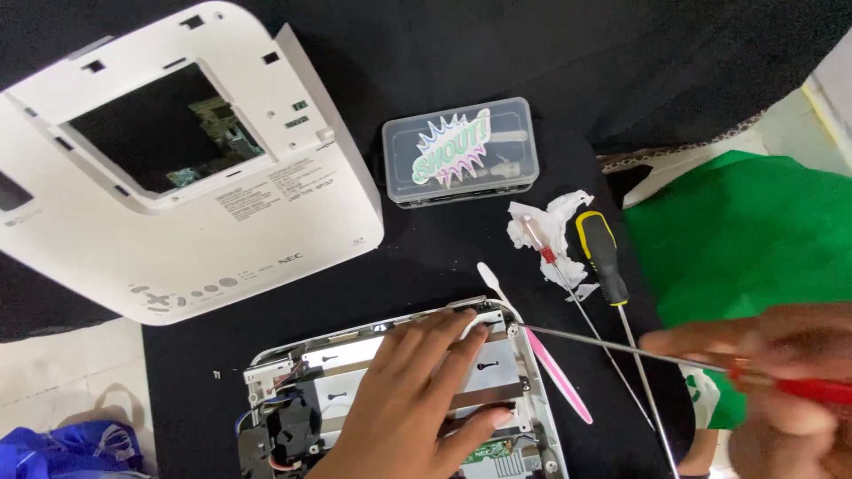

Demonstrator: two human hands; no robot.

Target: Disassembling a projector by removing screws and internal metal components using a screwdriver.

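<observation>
from the head camera i see my left hand (417,399) low in the middle of the frame, lying flat and unclenched, fingers spread over the metal plate of an opened device chassis (293,372). it grips nothing, just presses on that plate. the chassis sits at the bottom centre on a black cloth (461,257), with dark parts and thin wires showing at its lower left corner.

my right hand (772,355) is at the right edge, blurred, clenched around the red handle of a long screwdriver (621,348). its thin shaft runs left, and the tip meets the upper right corner of the chassis, just beside my left fingertips.

above, in the upper middle of the frame, stands a small clear plastic box (461,153) with its lid shut and a bright sticker on top. through the lid i can make out a few pale small pieces, but what they are i cannot tell.

in the upper left lies a white housing cover (231,231), turned over, with a rectangular opening that shows a green circuit board inside.

right of centre lies a crumpled white tissue (559,217) with a small red-handled screwdriver (543,248) across it, and a black and yellow screwdriver (603,257) just beside. a pink and white toothbrush (550,364) lies along the right edge of the chassis. green fabric (754,231) fills the right side, and a blue bag (71,448) sits at the lower left corner.
</observation>
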